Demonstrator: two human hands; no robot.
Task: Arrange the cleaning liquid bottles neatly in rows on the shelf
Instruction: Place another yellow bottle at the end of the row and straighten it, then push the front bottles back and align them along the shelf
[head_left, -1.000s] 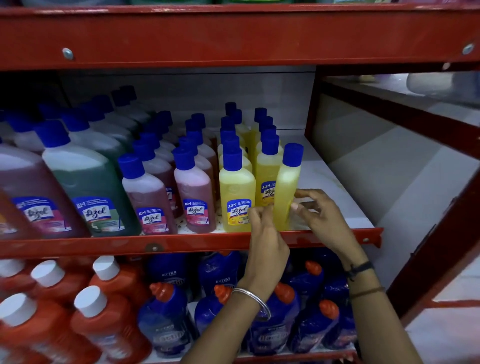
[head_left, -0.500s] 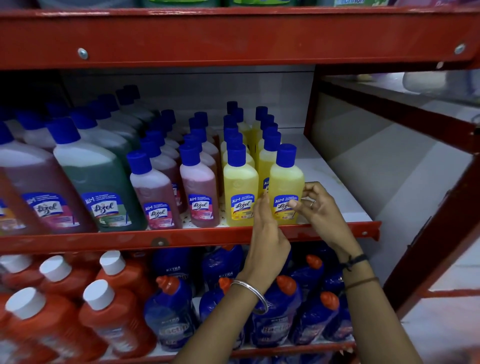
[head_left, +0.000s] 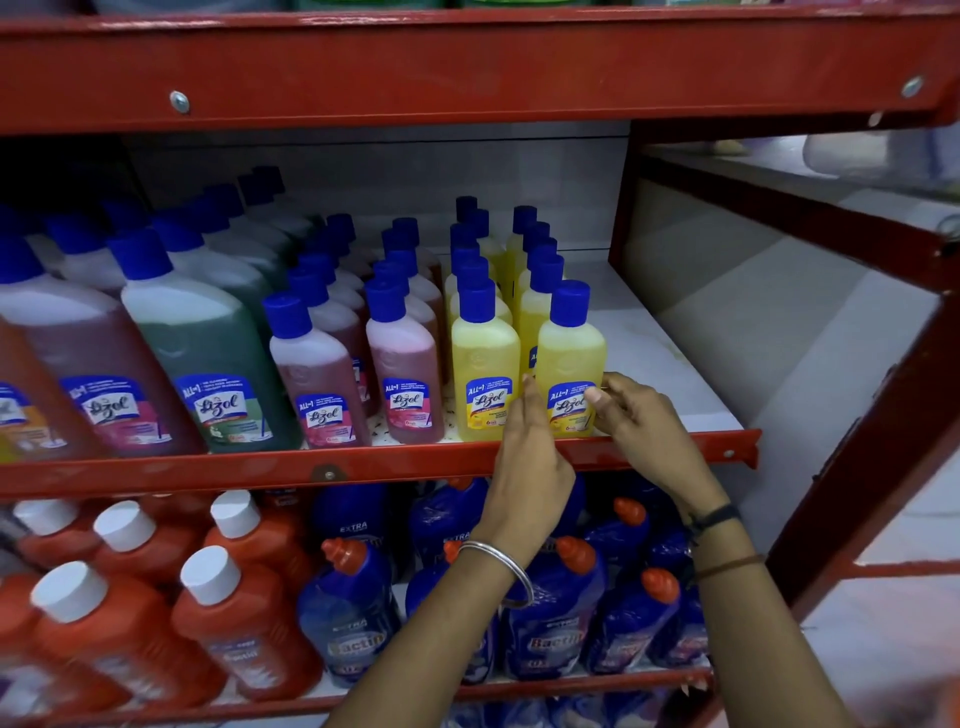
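Head view, looking down at a red metal shelf (head_left: 363, 470) stocked with cleaning liquid. At the far left of the middle level stand large blue-capped bottles, one of pinkish liquid (head_left: 98, 384) and one of green liquid (head_left: 208, 374), each heading a row that runs toward the back. To their right are two rows of smaller pink bottles (head_left: 405, 374), then two rows of yellow bottles. The front bottle of the left yellow row (head_left: 483, 364) stands upright at the shelf edge. Just beside it, the front right yellow bottle (head_left: 569, 358) also stands upright, label facing me, at the head of the right yellow row.

My left hand (head_left: 527, 467), a metal bangle on its wrist, reaches up with fingers straight and pressed together, the tips in the gap between the two front yellow bottles. My right hand (head_left: 641, 426), bands on its wrist, curls loosely at the right side of the front right yellow bottle, thumb tip touching its label. I cannot tell whether the other fingers grip it.

On the level below, orange bottles with white caps (head_left: 234, 613) sit left, dark blue bottles with orange caps (head_left: 348, 613) right.
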